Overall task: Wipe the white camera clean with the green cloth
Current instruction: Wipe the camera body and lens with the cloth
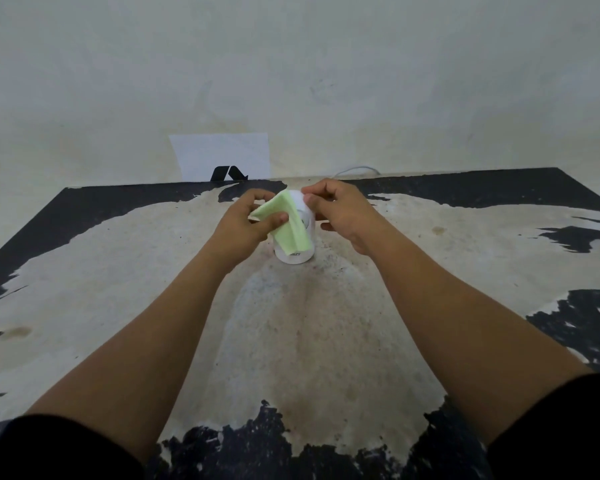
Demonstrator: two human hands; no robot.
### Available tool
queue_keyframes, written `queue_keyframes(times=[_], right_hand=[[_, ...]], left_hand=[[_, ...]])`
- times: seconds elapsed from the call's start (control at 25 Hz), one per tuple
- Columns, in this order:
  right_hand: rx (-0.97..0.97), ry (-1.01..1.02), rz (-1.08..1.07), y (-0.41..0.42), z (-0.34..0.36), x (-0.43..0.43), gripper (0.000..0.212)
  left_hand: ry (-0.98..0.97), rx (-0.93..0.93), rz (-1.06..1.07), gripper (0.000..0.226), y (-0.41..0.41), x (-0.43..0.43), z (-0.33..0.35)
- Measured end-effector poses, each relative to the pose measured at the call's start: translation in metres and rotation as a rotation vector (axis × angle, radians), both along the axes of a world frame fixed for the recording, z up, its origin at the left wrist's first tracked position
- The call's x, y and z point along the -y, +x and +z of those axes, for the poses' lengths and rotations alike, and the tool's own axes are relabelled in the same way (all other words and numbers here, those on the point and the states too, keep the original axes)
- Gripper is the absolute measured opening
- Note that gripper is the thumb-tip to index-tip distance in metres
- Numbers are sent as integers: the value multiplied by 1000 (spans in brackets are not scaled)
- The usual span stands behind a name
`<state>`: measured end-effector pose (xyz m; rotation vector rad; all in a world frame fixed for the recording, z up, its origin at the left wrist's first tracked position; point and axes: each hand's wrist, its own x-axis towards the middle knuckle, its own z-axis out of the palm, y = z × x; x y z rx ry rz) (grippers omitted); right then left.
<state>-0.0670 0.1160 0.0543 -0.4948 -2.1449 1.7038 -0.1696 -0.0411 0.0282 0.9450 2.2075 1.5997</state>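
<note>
The white camera [300,256], a small rounded unit on a cylindrical base, stands upright in the middle of the worn table. The folded light-green cloth [288,226] drapes over its front and left side, covering most of the lens face. My left hand [246,223] pinches the cloth between thumb and fingers and presses it against the camera. My right hand [340,213] grips the camera's top right side with thumb and fingertips, steadying it. The back of the camera is hidden.
The table [118,289] is black with large worn beige patches. A white sheet with a black logo [224,157] leans on the wall behind. A thin white cable [355,169] runs off the table's far edge.
</note>
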Motion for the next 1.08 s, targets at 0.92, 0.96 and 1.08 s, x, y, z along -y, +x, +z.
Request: queue_keyframes(times=[0.92, 0.96, 1.08], right_hand=[[-51, -25, 8, -4, -5, -3, 12], [-50, -28, 7, -5, -6, -4, 11], [-50, -29, -2, -5, -5, -4, 11]], left_hand=[[-70, -137, 148, 60, 18, -14, 1], [-74, -164, 165, 65, 21, -16, 0], [-83, -187, 197, 65, 26, -22, 2]])
